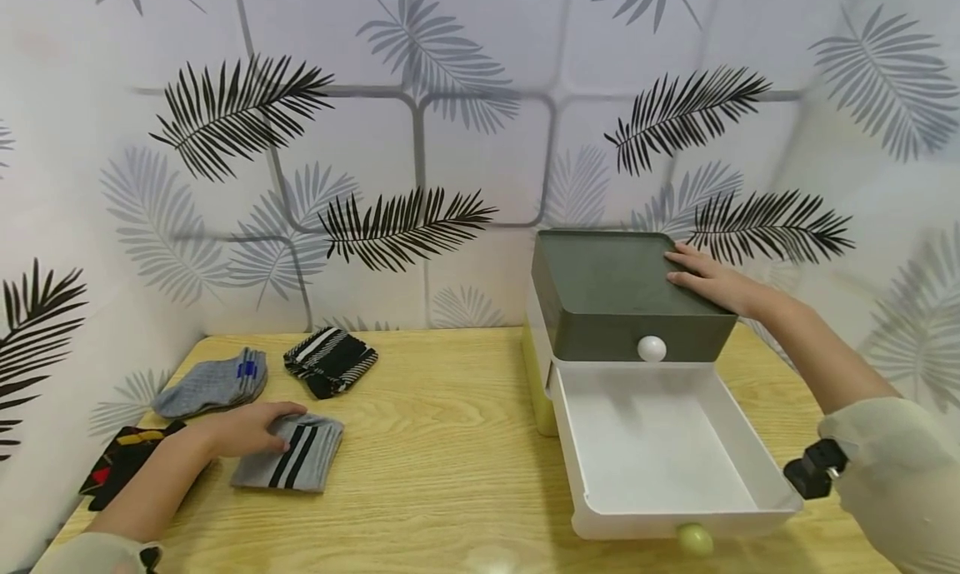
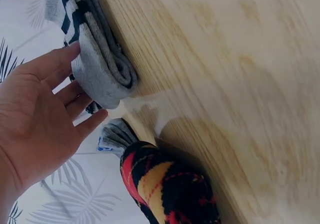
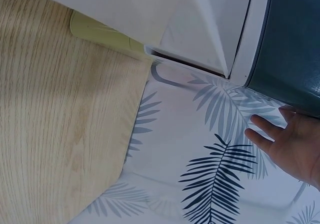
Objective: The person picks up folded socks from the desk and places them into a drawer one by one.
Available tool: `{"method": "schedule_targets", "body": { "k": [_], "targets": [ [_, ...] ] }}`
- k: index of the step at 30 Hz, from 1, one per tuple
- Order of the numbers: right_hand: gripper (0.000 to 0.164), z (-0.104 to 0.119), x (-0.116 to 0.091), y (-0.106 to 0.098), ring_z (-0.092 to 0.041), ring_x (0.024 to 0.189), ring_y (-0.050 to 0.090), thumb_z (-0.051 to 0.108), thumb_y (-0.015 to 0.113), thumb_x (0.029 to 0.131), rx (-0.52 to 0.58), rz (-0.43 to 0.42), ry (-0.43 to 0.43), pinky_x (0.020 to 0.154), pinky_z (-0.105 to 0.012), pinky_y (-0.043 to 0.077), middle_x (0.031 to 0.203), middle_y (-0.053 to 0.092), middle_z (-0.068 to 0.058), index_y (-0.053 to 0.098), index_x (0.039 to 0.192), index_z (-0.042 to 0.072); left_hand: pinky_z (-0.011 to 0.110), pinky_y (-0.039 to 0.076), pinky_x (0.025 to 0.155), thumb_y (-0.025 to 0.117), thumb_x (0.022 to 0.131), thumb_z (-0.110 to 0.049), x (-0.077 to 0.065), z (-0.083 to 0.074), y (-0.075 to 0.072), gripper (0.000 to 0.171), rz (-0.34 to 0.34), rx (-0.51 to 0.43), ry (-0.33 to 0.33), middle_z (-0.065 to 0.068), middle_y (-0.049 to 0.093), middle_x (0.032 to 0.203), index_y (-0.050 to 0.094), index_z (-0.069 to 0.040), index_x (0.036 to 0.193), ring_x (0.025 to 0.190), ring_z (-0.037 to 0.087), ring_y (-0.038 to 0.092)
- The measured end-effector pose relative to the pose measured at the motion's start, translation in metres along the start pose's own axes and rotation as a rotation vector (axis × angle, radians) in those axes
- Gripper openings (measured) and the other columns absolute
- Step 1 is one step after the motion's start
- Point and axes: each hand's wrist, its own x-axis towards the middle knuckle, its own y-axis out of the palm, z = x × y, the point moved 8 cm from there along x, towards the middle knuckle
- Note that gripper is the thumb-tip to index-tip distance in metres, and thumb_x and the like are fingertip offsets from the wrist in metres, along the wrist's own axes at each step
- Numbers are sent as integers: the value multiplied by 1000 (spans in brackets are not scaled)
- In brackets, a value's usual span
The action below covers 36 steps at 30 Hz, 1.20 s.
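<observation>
My left hand (image 1: 243,430) lies at the left edge of a folded pair of grey socks (image 1: 307,457) with black stripes. In the left wrist view its loosely bent fingers touch the side of the grey socks (image 2: 102,72), without closing round them. My right hand (image 1: 712,284) rests with spread fingers on the right side of the dark green top drawer (image 1: 615,266) of a small drawer box. Below it, the white lower drawer (image 1: 660,441) is pulled out, with nothing visible inside. The right wrist view catches the right hand (image 3: 297,146) beside the dark green part.
Behind the striped pair lie plain grey socks (image 1: 213,382) with a blue mark and a black-and-white pair (image 1: 330,361). Dark socks (image 1: 123,466) with red and yellow sit partly under the left forearm. A leaf-patterned backdrop (image 1: 480,141) stands along the back of the wooden table (image 1: 442,441).
</observation>
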Motion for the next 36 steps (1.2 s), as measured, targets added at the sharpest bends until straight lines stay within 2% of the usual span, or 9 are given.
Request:
{"method": "schedule_targets", "body": {
  "k": [5, 8, 14, 19, 23, 26, 29, 32, 36],
  "targets": [
    [66, -1, -1, 0, -43, 132, -9, 36, 38, 99, 8, 1, 1, 98, -64, 4, 148, -9, -24, 12, 145, -4, 53, 38, 86, 68, 83, -16, 4, -1, 0, 51, -11, 70, -10, 29, 47, 119, 48, 9, 123, 111, 46, 42],
    [65, -1, -1, -1, -43, 132, -9, 35, 38, 99, 1, -4, -1, 98, -64, 4, 148, -8, -25, 12, 144, -4, 50, 41, 82, 67, 84, -22, 3, 0, 1, 49, -8, 54, -50, 24, 51, 111, 49, 8, 117, 104, 40, 49],
    [63, -1, 0, -3, -44, 131, -9, 31, 37, 100, -15, -8, -1, 98, -64, 5, 147, -8, -27, 12, 143, -7, 49, 41, 81, 63, 85, -25, -3, 4, 3, 52, 43, -83, -156, 23, 49, 111, 45, 13, 115, 104, 38, 47],
    [64, 1, -1, -1, -44, 132, -9, 33, 37, 99, 2, -5, -3, 98, -64, 4, 147, -8, -25, 12, 144, -5, 38, 38, 72, 60, 88, -22, -10, 17, 6, 43, 50, -303, -230, 18, 39, 102, 36, 8, 107, 91, 30, 42],
    [64, 2, -2, -1, -43, 132, -8, 33, 38, 99, 2, -11, -8, 99, -64, 4, 148, -7, -25, 14, 144, -4, 32, 29, 61, 57, 91, -17, -11, 17, 10, 31, 66, -475, -171, 8, 33, 82, 31, -1, 95, 70, 20, 33],
    [64, 2, -2, 0, -43, 132, -9, 33, 39, 99, 7, -11, -10, 99, -64, 4, 148, -7, -24, 14, 144, -4, 31, 28, 57, 53, 93, -15, -10, 14, 10, 21, 96, -545, -74, 4, 35, 79, 43, 2, 100, 65, 17, 30],
    [64, 2, -2, 0, -42, 132, -10, 34, 38, 99, 10, -9, -9, 99, -63, 4, 148, -7, -24, 14, 145, -3, 32, 31, 58, 51, 95, -17, -10, 14, 9, 26, 104, -561, -42, 5, 36, 84, 56, -2, 115, 69, 18, 32],
    [64, 2, -2, -1, -42, 132, -10, 34, 39, 99, 9, -11, -12, 99, -63, 4, 148, -7, -24, 15, 144, -3, 39, 41, 70, 53, 94, -23, -10, 16, 10, 36, 101, -559, -76, 16, 45, 104, 55, -6, 125, 90, 27, 45],
    [63, 2, -2, -1, -43, 132, -9, 33, 39, 99, 9, -12, -18, 99, -63, 4, 148, -7, -24, 15, 144, -4, 59, 36, 88, 59, 90, -26, -10, 11, 9, 46, 82, -561, -84, 26, 18, 144, 50, -10, 132, 122, 41, 34]
  ]
}}
